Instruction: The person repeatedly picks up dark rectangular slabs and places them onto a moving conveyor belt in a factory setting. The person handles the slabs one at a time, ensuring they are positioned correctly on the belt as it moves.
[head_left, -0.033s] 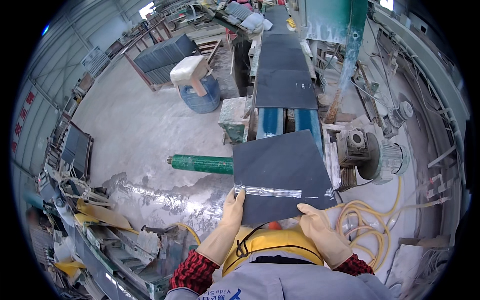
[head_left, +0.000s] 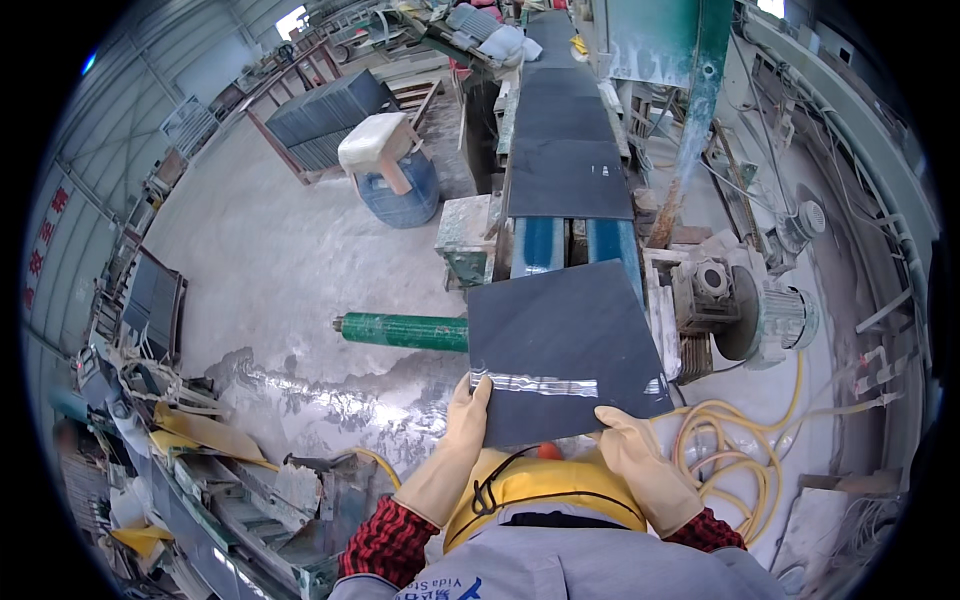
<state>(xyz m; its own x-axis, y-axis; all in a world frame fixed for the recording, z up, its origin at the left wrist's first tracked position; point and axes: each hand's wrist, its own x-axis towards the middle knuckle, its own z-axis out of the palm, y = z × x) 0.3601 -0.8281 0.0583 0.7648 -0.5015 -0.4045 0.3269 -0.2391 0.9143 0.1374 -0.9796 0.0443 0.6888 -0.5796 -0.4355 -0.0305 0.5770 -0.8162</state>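
Between my two hands is a dark grey stone tile (head_left: 560,330), wet enough to reflect a bright streak of light. My left hand (head_left: 465,415), in a cream rubber glove, grips its near left edge with the thumb on top. At the near right corner my right hand (head_left: 625,440), gloved the same way, also has its thumb over the tile; the fingers of both hands are hidden beneath. The tile's far part overlaps the near end of a conveyor with blue belts (head_left: 538,245). Farther along the belts lies another dark tile (head_left: 570,178), with more tiles behind it.
A green roller (head_left: 400,331) sticks out left of the held tile. Right of the conveyor stands a motor (head_left: 775,318), with a coiled yellow hose (head_left: 715,450) below it. A blue barrel (head_left: 400,190) and a rack of stacked slabs (head_left: 330,115) stand far left.
The held tile stays nearly in place, with only a very slight shift in the view. Both hands keep the same grip.
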